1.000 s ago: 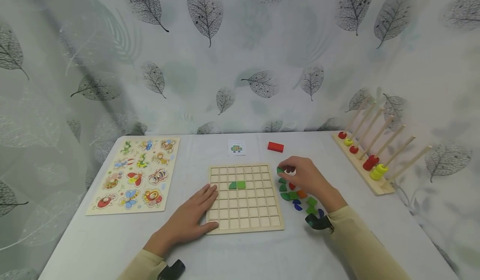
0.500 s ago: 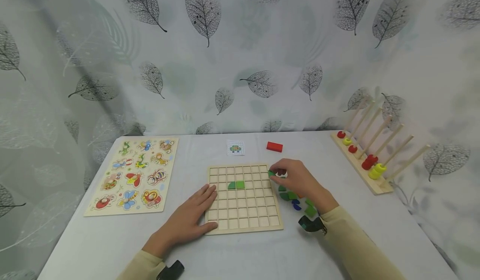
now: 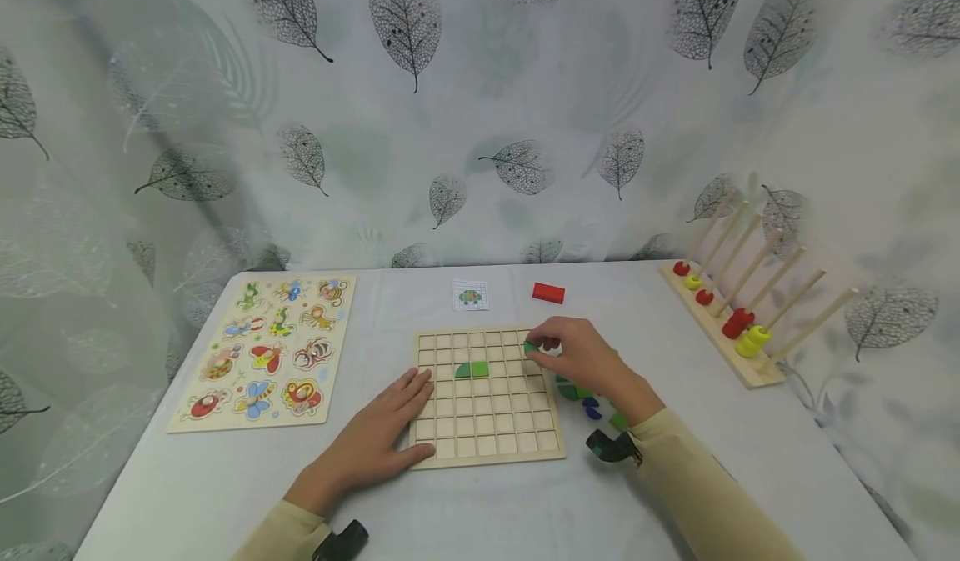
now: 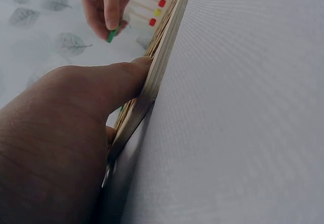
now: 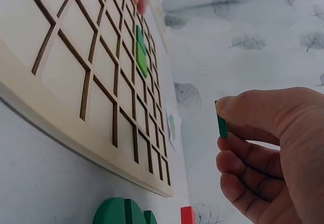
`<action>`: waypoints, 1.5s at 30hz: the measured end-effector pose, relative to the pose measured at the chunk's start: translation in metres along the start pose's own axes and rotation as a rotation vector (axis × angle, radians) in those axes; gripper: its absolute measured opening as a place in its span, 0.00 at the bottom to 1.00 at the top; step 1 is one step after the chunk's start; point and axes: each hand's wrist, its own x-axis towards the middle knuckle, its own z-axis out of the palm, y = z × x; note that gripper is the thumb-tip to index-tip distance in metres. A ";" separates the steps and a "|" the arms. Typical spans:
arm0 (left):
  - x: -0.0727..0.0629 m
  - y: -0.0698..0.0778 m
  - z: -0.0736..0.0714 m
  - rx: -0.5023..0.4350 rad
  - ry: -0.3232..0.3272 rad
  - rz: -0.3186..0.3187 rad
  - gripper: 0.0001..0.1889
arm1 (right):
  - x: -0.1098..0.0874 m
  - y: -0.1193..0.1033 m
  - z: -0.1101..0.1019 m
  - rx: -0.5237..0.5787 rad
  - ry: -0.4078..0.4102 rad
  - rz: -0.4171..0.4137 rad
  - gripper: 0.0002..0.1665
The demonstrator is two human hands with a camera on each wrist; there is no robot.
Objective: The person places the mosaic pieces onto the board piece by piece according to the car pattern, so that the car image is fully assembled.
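Note:
My left hand (image 3: 378, 432) rests on the left edge of a wooden grid board (image 3: 495, 459), fingers straight across the rim and thumb at the near corner. Inside the grid, a dark green quarter-circle piece (image 3: 462, 370) lies beside a lighter green square piece (image 3: 480, 368). With thumb and fingertips, my right hand (image 3: 581, 357) pinches a dark green piece (image 5: 221, 120), seen edge-on in the right wrist view. That hand hovers over the board's far right corner. Loose blue pieces (image 3: 592, 413) and green pieces (image 3: 618, 420) lie under and behind it, partly hidden.
Beyond the board lie a small picture card (image 3: 470, 296) and a red block (image 3: 549, 293). An animal puzzle board (image 3: 328, 373) covers the left side of the table. On the right stands a peg stand (image 3: 705, 318) with upright rods and red and yellow beads.
My right hand has carried the green piece leftward from the loose pieces to over the board's right edge. The left hand has stayed in place.

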 end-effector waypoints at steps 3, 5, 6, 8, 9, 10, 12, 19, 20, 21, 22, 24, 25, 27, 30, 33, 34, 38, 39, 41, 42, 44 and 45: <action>0.000 0.000 0.000 -0.004 0.001 0.001 0.49 | 0.001 -0.001 0.001 0.001 0.005 -0.025 0.10; 0.001 0.000 0.000 -0.007 0.000 0.000 0.49 | 0.002 -0.002 0.002 0.005 0.005 -0.030 0.10; 0.001 0.000 0.000 -0.007 0.000 -0.001 0.49 | 0.002 -0.002 0.002 0.005 0.005 -0.032 0.10; 0.001 0.000 0.000 -0.007 -0.001 -0.002 0.49 | 0.003 -0.003 0.003 0.010 0.002 -0.031 0.11; 0.001 0.000 0.000 -0.007 -0.002 -0.003 0.49 | 0.004 -0.004 0.003 0.015 -0.001 -0.028 0.11; 0.001 0.000 0.000 -0.006 -0.003 -0.004 0.49 | 0.005 -0.005 0.004 0.019 -0.004 -0.026 0.11; 0.001 0.000 0.000 -0.001 -0.005 -0.006 0.49 | 0.006 -0.006 0.004 0.026 -0.013 -0.021 0.11; 0.001 0.000 -0.001 0.000 -0.001 0.000 0.49 | 0.010 -0.012 0.009 0.029 -0.033 -0.009 0.10; 0.001 0.000 -0.001 0.001 -0.001 0.000 0.49 | 0.011 -0.012 0.010 0.027 -0.032 -0.008 0.10; 0.001 0.000 -0.001 0.001 -0.003 0.000 0.49 | 0.011 -0.013 0.011 0.024 -0.031 -0.007 0.10; 0.001 0.000 0.000 0.003 -0.003 0.000 0.49 | 0.012 -0.013 0.012 0.023 -0.030 -0.006 0.10; 0.000 0.000 -0.001 0.004 -0.006 -0.002 0.49 | 0.013 -0.015 0.013 0.025 -0.027 -0.006 0.10; 0.000 0.000 -0.001 0.005 -0.007 -0.004 0.49 | 0.013 -0.015 0.014 0.023 -0.026 -0.009 0.10; 0.000 0.000 -0.001 0.003 -0.007 -0.004 0.49 | 0.014 -0.016 0.015 0.024 -0.028 -0.014 0.10; 0.000 0.000 -0.001 0.008 -0.007 -0.006 0.49 | 0.015 -0.017 0.018 0.031 -0.038 -0.010 0.11; -0.001 0.000 -0.001 0.013 -0.009 -0.006 0.49 | 0.016 -0.017 0.023 0.039 -0.053 0.018 0.11; -0.001 0.000 0.000 0.015 -0.009 -0.007 0.49 | 0.016 -0.017 0.024 0.049 -0.060 0.030 0.11; -0.001 0.001 -0.001 0.012 -0.007 -0.007 0.49 | 0.018 -0.018 0.030 0.069 -0.085 0.063 0.11; -0.001 0.001 -0.002 0.012 -0.005 -0.006 0.49 | 0.018 -0.018 0.031 0.071 -0.089 0.064 0.10; -0.001 0.002 -0.002 0.014 -0.001 -0.004 0.49 | 0.018 -0.019 0.033 0.068 -0.088 0.059 0.09; -0.001 0.002 -0.002 0.013 0.000 -0.005 0.49 | 0.018 -0.018 0.034 0.065 -0.086 0.054 0.09; -0.001 0.002 -0.002 0.007 0.000 -0.007 0.49 | 0.018 -0.018 0.038 0.065 -0.083 0.042 0.08; -0.002 0.002 -0.002 0.003 -0.004 -0.010 0.49 | 0.018 -0.018 0.039 0.068 -0.080 0.041 0.08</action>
